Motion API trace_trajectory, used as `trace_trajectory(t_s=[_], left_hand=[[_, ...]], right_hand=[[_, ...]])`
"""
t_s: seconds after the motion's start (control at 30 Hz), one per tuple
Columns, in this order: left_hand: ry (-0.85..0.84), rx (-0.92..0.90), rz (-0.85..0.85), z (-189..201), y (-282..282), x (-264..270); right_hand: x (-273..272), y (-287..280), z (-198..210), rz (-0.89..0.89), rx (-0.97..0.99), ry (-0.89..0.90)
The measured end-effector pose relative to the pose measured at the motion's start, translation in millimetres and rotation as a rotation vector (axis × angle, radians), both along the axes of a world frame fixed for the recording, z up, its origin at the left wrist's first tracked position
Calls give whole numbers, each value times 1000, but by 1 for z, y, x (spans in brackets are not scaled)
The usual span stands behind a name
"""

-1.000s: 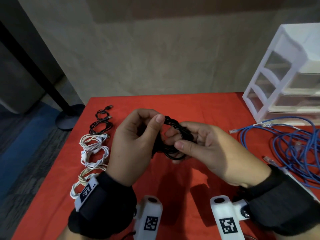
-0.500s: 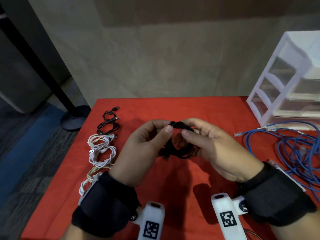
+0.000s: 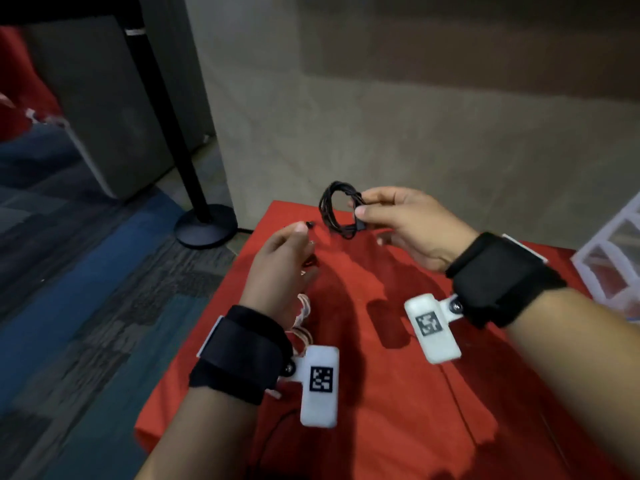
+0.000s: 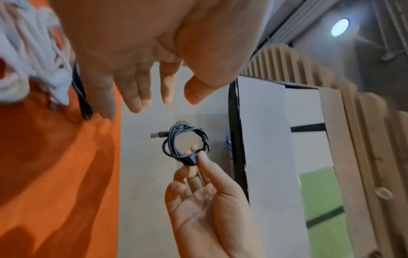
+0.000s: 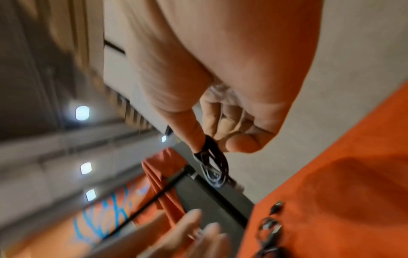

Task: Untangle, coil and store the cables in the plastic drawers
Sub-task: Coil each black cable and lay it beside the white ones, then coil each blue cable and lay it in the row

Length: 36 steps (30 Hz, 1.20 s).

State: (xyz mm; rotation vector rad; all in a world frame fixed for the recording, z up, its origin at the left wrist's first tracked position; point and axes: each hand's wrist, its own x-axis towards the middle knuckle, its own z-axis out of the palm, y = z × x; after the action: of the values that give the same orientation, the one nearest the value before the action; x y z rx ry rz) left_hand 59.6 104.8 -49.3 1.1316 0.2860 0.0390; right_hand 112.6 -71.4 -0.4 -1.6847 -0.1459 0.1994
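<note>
Black coil (image 3: 341,213) between right-hand fingers (image 3: 372,211)

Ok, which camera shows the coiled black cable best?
The left wrist view: the coiled black cable shows as an open ring pinched by the right hand. Head view shows it smaller; right wrist view shows it edge-on and blurred.

Beige wall (image 3: 433,140), blue-grey patterned carpet (image 3: 79,271), black pole (image 3: 162,109) on round base, possibly a stanchion
</note>
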Motion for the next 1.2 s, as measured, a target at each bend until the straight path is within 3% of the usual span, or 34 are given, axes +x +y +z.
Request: trace_trajectory(t_s=[0.17,0.33,0.47,0.6,0.7,0.8,0.97,1.2], left_hand=[[95,145,50,-19,34,18],[-47,595,-5,-21,45,20],[-72,804,-137,-24,36,21],[-66,934,-217,-27,24,20],[-146,991,-201,-23,8,16],[-287,1022,-222,-12,-22,4],[-520,1001,-381,-2,-109,-22],[-746,1190,-830,19,-256,-53]], right_hand=[[79,56,-38,-1,-516,-280],[113,89,-64,193,-1098,-444],[117,95,-66,317,-1198,-385],[102,76,-48,250,-1063,-413],[71,36,-26,187,-892,-428],[27,-28,-2,155,-846,-381],[-52,-165,31,78,-1012,-210],[-145,-328,53,-36,-1282,-45]])
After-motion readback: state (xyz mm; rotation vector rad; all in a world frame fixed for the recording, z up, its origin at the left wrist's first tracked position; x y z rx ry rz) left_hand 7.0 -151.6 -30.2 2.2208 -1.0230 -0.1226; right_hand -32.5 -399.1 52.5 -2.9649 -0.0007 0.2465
